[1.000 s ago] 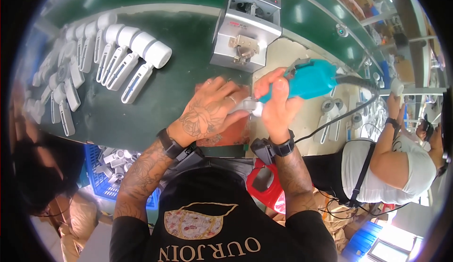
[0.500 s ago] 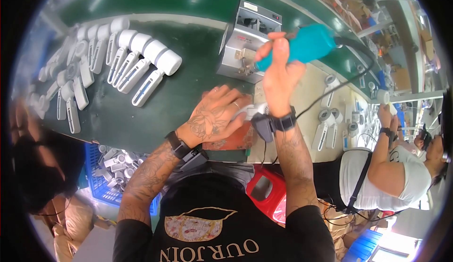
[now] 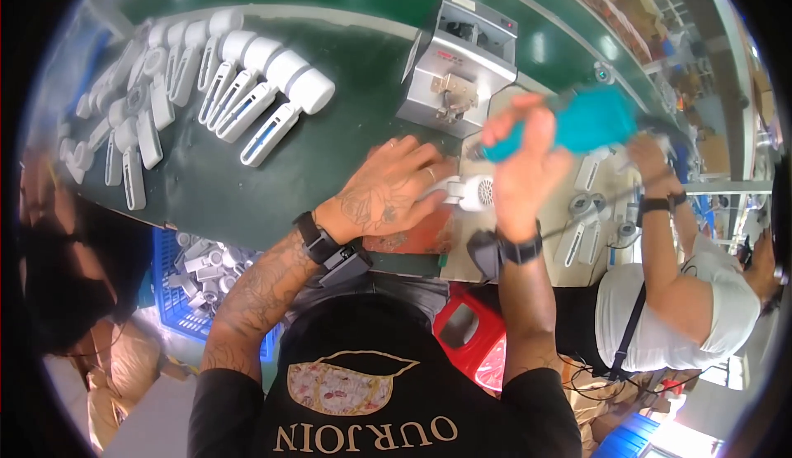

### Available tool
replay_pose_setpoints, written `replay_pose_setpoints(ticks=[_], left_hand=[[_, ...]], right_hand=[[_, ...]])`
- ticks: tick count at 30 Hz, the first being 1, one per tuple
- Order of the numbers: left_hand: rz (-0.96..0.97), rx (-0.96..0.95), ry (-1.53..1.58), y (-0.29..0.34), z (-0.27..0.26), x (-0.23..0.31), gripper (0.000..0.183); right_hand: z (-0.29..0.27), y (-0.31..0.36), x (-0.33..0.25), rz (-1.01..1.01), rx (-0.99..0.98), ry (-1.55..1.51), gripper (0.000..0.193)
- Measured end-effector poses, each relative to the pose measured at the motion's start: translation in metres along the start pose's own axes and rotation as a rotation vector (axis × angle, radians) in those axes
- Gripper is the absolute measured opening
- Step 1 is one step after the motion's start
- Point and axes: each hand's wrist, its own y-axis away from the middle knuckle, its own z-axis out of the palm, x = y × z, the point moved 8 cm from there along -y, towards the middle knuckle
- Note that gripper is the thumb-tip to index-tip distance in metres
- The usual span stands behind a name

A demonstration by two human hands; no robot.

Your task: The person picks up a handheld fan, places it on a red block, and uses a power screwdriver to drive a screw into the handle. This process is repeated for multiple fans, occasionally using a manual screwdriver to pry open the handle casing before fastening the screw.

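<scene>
My left hand (image 3: pixel 392 186) is closed over a white handheld fan (image 3: pixel 474 192), whose round grilled head points right; the fingers hide most of its handle. It lies over a reddish-brown mat (image 3: pixel 410 242). My right hand (image 3: pixel 528 157) is wrapped round a teal electric screwdriver (image 3: pixel 592 122), held tilted above the bench with its tip toward the left. Motion blurs the tool and fingers. Just beyond the tip stands a grey metal screw feeder (image 3: pixel 450 74) with a small bracket on its front.
Several white fans (image 3: pixel 268 132) lie in rows at the left. A blue basket (image 3: pixel 169 297) of white parts stands below the bench edge. More fan parts (image 3: pixel 579 231) lie at the right, where a co-worker's hand (image 3: pixel 648 157) reaches in. A red stool (image 3: pixel 470 334) is near my right arm.
My right hand has drawn the screwdriver from the feeder's front toward me, uncovering the fan's head. The left hand keeps its hold. The co-worker's hand has come closer, and the whole view has shifted slightly.
</scene>
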Motion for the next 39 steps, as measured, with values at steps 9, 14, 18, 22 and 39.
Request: replay_pose_setpoints(ticks=[9,14,18,22,39], left_hand=[[-0.031,-0.045,0.015,-0.001,-0.001,0.002,0.035],[-0.039,-0.049,0.006,-0.002,0.002,0.002,0.037],[-0.073,-0.119,0.004,-0.002,0.006,-0.001,0.044],[-0.077,-0.105,-0.001,-0.004,0.005,-0.001,0.044],[-0.263,-0.019,0.39,0.045,-0.013,-0.003,0.046]], right_hand=[[-0.026,0.048,-0.001,0.04,-0.031,-0.071,0.052],[-0.025,0.053,0.003,0.044,-0.055,-0.037,0.043],[-0.023,0.056,0.013,0.0,-0.072,-0.036,0.038],[-0.019,0.054,0.016,0.045,-0.12,-0.138,0.034],[-0.078,0.097,-0.042,-0.081,0.258,-0.129,0.061]])
